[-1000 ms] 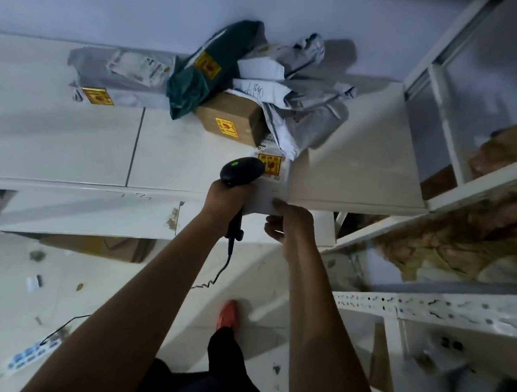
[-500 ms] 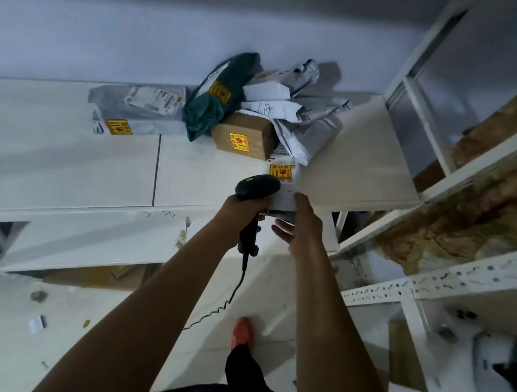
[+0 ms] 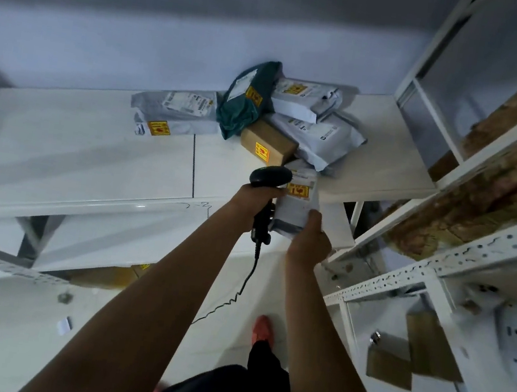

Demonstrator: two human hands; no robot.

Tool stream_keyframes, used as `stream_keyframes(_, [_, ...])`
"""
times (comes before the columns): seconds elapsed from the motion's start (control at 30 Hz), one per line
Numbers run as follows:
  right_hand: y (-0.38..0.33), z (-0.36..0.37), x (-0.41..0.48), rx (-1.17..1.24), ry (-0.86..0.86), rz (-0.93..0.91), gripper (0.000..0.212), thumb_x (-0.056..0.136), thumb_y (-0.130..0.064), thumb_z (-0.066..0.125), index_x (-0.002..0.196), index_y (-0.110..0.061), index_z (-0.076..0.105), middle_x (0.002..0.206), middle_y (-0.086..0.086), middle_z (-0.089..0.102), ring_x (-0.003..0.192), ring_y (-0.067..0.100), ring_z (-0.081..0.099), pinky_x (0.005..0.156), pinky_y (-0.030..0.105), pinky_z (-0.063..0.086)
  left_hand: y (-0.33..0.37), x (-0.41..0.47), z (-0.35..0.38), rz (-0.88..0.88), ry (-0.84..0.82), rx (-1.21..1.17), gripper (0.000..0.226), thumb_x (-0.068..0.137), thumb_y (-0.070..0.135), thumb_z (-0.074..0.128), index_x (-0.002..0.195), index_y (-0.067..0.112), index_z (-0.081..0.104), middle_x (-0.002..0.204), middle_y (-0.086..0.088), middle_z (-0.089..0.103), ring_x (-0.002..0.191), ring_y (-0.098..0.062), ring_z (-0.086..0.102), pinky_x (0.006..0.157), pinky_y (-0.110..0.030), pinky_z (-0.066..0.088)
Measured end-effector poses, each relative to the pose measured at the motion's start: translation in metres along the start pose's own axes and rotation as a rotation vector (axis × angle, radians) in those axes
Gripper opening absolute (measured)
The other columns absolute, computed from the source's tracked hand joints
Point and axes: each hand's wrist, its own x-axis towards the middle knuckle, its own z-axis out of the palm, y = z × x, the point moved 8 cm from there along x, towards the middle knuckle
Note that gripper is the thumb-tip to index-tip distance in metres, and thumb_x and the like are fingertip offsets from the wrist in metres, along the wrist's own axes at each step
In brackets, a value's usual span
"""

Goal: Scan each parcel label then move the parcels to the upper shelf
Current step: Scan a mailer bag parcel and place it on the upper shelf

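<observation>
Lifted clear now, the white parcel [image 3: 295, 206] sits clamped in the right hand [image 3: 310, 241], long axis pointing away toward the upper shelf [image 3: 385, 160]. Left hand [image 3: 258, 197], wrapped around the scanner [image 3: 270, 177], rides just beside it.

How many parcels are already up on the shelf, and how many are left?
Done: about six parcels sit in a pile on the top shelf. In hand: the right hand holds a grey parcel at the shelf's edge, and the left hand holds the scanner beside it. Left: I can't count; brown boxes sit lower right, possibly waiting.
</observation>
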Motion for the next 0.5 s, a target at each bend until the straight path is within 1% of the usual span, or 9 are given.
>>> stream_keyframes(0.07, [-0.001, 0.003, -0.017, 0.040, -0.016, 0.013, 0.026, 0.098, -0.030, 0.065, 0.090, -0.006, 0.070, 0.077, 0.001, 0.063, 0.068, 0.009, 0.058, 0.043, 0.009, 0.041, -0.005, -0.005, -0.009, -0.005, 0.006, -0.001, 0.026, 0.085, 0.011, 0.080, 0.108, 0.001, 0.071, 0.091, -0.018, 0.076, 0.076, -0.033, 0.072, 0.059, -0.034, 0.057])
stream_keyframes(0.13, [0.000, 0.008, -0.031, 0.065, -0.045, 0.008, 0.025, 0.095, -0.029, 0.067, 0.078, -0.011, 0.070, 0.076, 0.001, 0.066, 0.070, 0.015, 0.062, 0.052, 0.018, 0.048, -0.007, -0.008, -0.021, 0.003, 0.027, 0.011, 0.042, 0.072, 0.013, 0.086, 0.111, 0.002, 0.072, 0.106, -0.020, 0.077, 0.088, -0.035, 0.075, 0.076, -0.041, 0.062])
stream_keyframes(0.17, [0.001, 0.011, -0.037, 0.088, -0.065, 0.003, 0.024, 0.095, -0.028, 0.067, 0.076, -0.014, 0.069, 0.078, 0.002, 0.068, 0.072, 0.017, 0.064, 0.057, 0.023, 0.050, -0.008, -0.008, -0.028, 0.011, 0.032, 0.018, 0.049, 0.065, 0.015, 0.088, 0.111, 0.003, 0.073, 0.108, -0.020, 0.077, 0.095, -0.035, 0.075, 0.087, -0.046, 0.062])
stream_keyframes(0.2, [0.001, 0.014, -0.043, 0.118, -0.088, -0.006, 0.022, 0.095, -0.027, 0.067, 0.077, -0.015, 0.070, 0.080, 0.003, 0.069, 0.074, 0.017, 0.066, 0.059, 0.025, 0.051, -0.007, -0.013, -0.033, 0.020, 0.025, 0.023, 0.051, 0.062, 0.015, 0.088, 0.110, 0.004, 0.073, 0.107, -0.019, 0.078, 0.098, -0.036, 0.075, 0.093, -0.051, 0.060])
stream_keyframes(0.27, [0.000, 0.018, -0.054, 0.163, -0.134, -0.025, 0.018, 0.098, -0.023, 0.064, 0.086, -0.011, 0.070, 0.083, 0.002, 0.069, 0.074, 0.012, 0.066, 0.057, 0.020, 0.052, -0.002, -0.030, -0.041, 0.049, 0.031, 0.016, 0.037, 0.071, 0.008, 0.086, 0.105, 0.002, 0.072, 0.103, -0.019, 0.077, 0.095, -0.035, 0.075, 0.089, -0.050, 0.061])
stream_keyframes(0.33, [0.002, 0.025, -0.068, 0.214, -0.203, -0.020, 0.013, 0.102, -0.018, 0.060, 0.101, -0.007, 0.066, 0.087, 0.001, 0.066, 0.077, 0.007, 0.065, 0.054, 0.015, 0.053, 0.004, -0.048, -0.055, 0.095, 0.076, 0.023, 0.019, 0.082, 0.001, 0.081, 0.097, 0.002, 0.069, 0.092, -0.017, 0.075, 0.081, -0.030, 0.073, 0.068, -0.039, 0.062])
stream_keyframes(0.37, [0.006, 0.031, -0.075, 0.258, -0.245, 0.003, 0.014, 0.102, -0.017, 0.059, 0.108, -0.006, 0.065, 0.093, 0.005, 0.067, 0.084, 0.012, 0.068, 0.057, 0.018, 0.056, 0.006, -0.055, -0.063, 0.120, 0.103, 0.028, 0.017, 0.083, 0.001, 0.080, 0.094, 0.003, 0.068, 0.087, -0.015, 0.073, 0.074, -0.029, 0.071, 0.061, -0.037, 0.061])
stream_keyframes(0.43, [0.013, 0.047, -0.089, 0.326, -0.357, 0.050, 0.025, 0.101, -0.021, 0.060, 0.120, -0.006, 0.062, 0.108, 0.015, 0.068, 0.099, 0.029, 0.069, 0.065, 0.032, 0.062, 0.014, -0.067, -0.083, 0.171, 0.156, 0.030, 0.020, 0.081, 0.005, 0.084, 0.094, 0.004, 0.069, 0.084, -0.018, 0.072, 0.069, -0.033, 0.068, 0.063, -0.045, 0.063])
stream_keyframes(0.5, [0.012, 0.066, -0.105, 0.337, -0.470, 0.050, 0.041, 0.095, -0.029, 0.065, 0.128, -0.005, 0.060, 0.123, 0.021, 0.066, 0.110, 0.036, 0.067, 0.074, 0.042, 0.062, 0.023, -0.079, -0.106, 0.210, 0.192, 0.000, 0.024, 0.078, 0.007, 0.086, 0.097, 0.005, 0.071, 0.089, -0.021, 0.075, 0.072, -0.037, 0.071, 0.072, -0.057, 0.062])
